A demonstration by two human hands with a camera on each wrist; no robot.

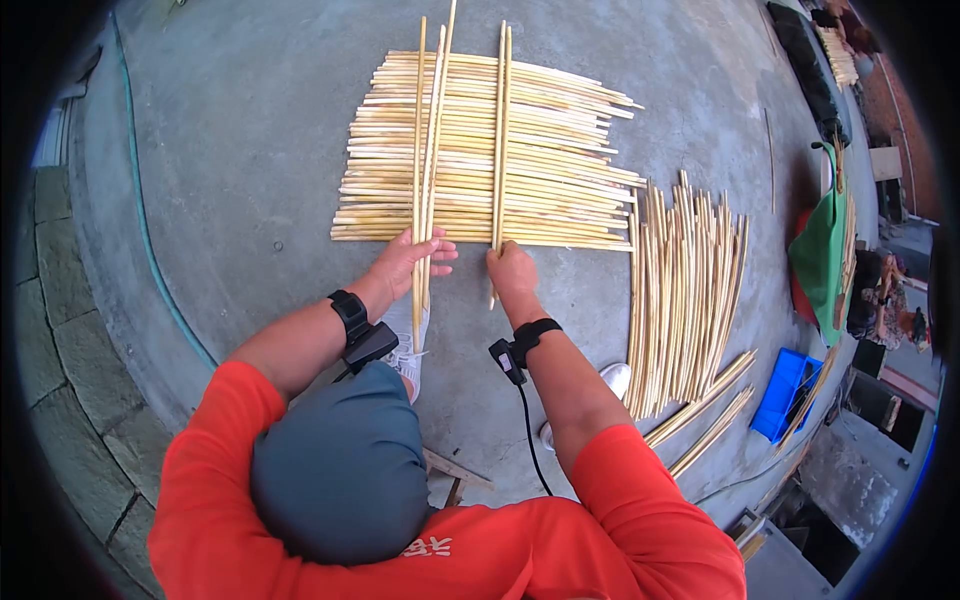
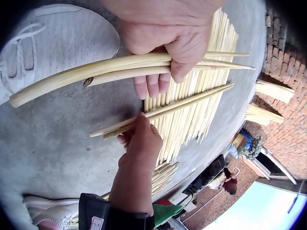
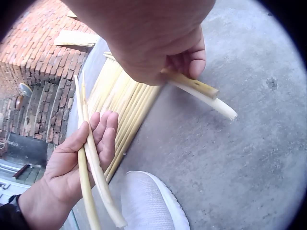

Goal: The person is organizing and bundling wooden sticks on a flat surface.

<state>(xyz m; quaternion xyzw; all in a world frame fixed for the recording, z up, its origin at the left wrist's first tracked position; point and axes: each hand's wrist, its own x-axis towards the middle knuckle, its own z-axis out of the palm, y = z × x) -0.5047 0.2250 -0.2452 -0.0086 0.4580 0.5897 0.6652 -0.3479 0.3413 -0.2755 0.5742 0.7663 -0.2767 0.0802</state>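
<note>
A few long, pale peeled sticks (image 1: 434, 130) lie across my left hand (image 1: 402, 264). The thumb of that hand clamps them against the palm while its other fingers reach out loosely, as the right wrist view shows. With curled fingers, my right hand (image 1: 513, 268) grips a pair of similar sticks (image 1: 503, 120) near their lower ends; the cut ends (image 3: 223, 106) stick out past the hand. Both held bundles point away from me and overlap a wide row of sticks (image 1: 570, 150) laid side by side on the concrete floor, crossing that row's direction.
To the right lies a second batch of sticks (image 1: 685, 300), with a few loose sticks (image 1: 710, 425) below it. Farther right are a blue crate (image 1: 785, 395) and a green cover (image 1: 825, 240). A hose (image 1: 140, 200) runs along the left. My shoe (image 2: 62, 48) stands close to the left hand.
</note>
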